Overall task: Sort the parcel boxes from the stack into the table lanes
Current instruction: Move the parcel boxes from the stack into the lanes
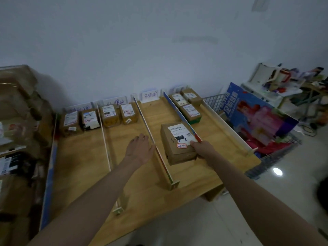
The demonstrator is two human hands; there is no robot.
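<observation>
A brown parcel box (177,144) with a white label lies in the third lane of the wooden table (195,174). My right hand (204,150) grips its near right corner. Beside it, my left hand (139,149) hovers with relaxed fingers over the second lane, next to the divider (159,153), and holds nothing. Two boxes (79,120) sit at the back of the first lane, two more (118,114) in the second, and three (188,105) in the fourth. The stack of parcels (19,121) stands at the left.
Upright dividers split the table into lanes, with paper signs (150,95) against the wall. A wire cart (266,125) holding a blue poster board and red items stands right of the table. A cluttered white table (276,86) is at the far right.
</observation>
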